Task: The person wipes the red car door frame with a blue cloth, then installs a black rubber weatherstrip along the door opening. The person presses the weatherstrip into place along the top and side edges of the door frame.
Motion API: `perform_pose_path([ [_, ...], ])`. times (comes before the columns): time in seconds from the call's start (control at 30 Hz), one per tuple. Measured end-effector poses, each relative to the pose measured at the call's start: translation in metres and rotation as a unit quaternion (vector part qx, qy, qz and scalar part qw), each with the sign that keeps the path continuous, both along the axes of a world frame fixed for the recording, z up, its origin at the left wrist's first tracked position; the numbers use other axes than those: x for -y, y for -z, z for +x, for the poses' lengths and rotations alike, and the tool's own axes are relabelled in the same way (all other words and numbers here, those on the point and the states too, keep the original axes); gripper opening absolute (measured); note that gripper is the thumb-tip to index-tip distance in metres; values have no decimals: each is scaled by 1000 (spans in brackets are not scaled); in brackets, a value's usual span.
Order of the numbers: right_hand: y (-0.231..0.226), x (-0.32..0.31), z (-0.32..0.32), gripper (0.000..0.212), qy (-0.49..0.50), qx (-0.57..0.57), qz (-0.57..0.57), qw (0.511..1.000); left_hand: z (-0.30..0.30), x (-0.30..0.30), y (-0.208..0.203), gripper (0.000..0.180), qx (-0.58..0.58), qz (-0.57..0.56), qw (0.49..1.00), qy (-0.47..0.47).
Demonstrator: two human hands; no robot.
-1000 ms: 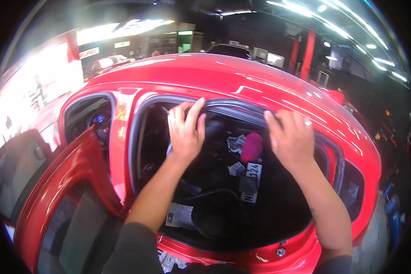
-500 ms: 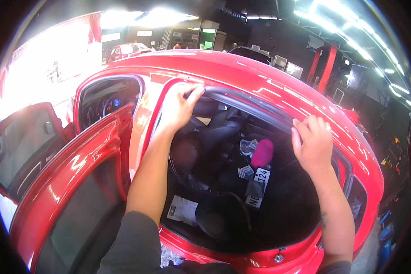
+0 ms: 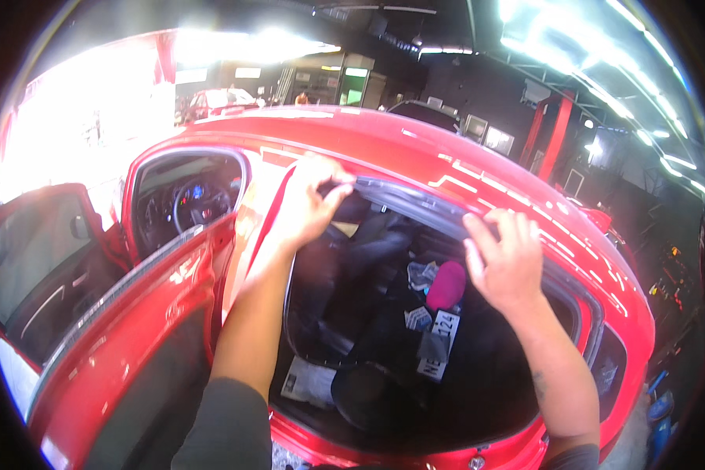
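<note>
Basically, black seal strip [image 3: 412, 201] runs lengthwise just below car roof [image 3: 345, 129], between left hand [image 3: 309, 205] and right hand [image 3: 509, 254]; both equally near, fingers curled, can't tell if gripping.

Smooth, glossy red metal car roof [image 3: 352, 139] and dull-sheened dark seal [image 3: 415, 200], probably rubber.

A dark grey to black rubber seal [image 3: 415, 200] runs along the upper edge of a red car's rear door opening, just below the roof. Long parallel ridges catch pale highlights, and the strip slopes gently down toward the rear. Whether it is fully seated cannot be told. Lower at the front, a thin dark strip [image 3: 287, 313] curves down and inward; its connection to the seal is unclear.
</note>
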State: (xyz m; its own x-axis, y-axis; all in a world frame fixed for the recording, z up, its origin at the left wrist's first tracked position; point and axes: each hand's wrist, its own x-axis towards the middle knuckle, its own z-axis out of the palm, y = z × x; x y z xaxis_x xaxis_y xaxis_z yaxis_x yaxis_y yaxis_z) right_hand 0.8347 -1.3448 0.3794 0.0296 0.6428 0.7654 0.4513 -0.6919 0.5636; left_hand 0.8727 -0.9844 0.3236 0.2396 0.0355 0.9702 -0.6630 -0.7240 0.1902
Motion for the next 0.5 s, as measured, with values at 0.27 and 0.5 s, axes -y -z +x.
perform_pose_path([
  [0.27, -13, -60, 28, 37, -54, 21, -30, 998, 7, 10, 14, 26, 155, 49, 983, -88],
  [0.5, -11, -71, 43, 24, -82, 56, -29, 995, 13, 14, 5, 25, 138, 25, 987, -81],
])
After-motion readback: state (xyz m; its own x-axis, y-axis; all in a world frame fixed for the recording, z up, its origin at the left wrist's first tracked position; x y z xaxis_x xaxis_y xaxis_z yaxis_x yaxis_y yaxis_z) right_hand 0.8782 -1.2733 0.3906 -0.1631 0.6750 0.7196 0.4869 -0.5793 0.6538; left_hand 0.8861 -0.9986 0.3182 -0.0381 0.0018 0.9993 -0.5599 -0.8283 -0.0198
